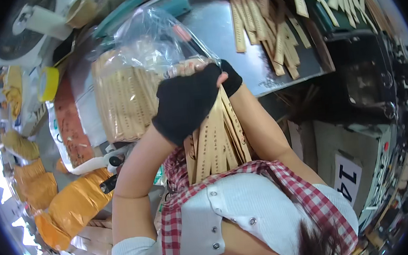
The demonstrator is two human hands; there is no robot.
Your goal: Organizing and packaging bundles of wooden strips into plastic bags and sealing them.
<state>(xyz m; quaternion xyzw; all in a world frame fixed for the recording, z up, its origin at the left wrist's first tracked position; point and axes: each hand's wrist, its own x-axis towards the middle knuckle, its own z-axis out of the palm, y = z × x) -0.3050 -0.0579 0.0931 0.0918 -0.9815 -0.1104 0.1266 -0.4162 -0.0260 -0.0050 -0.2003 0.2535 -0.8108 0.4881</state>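
Both my hands wear black fingerless gloves and meet in front of my chest. My left hand (190, 100) is closed at the top of a bundle of flat wooden strips (215, 148). The strips carry dark printed marks and fan out downward to my apron. Tucked behind the left one, my right hand (231, 77) touches it at the bundle's narrow end; its fingers are hidden. Just beyond my left hand lies a clear plastic bag (147, 41), crumpled at its far end, with many similar strips (125, 100) packed inside.
Loose wooden strips (272, 26) lie heaped on the metal tabletop (210, 19). More strips fill a dark green bin (342, 1) at the far right. To the left are a yellow tape roll (48, 84), a rust-brown board (72, 121) and orange-wrapped packages (78, 202). A grey box (346, 138) stands at right.
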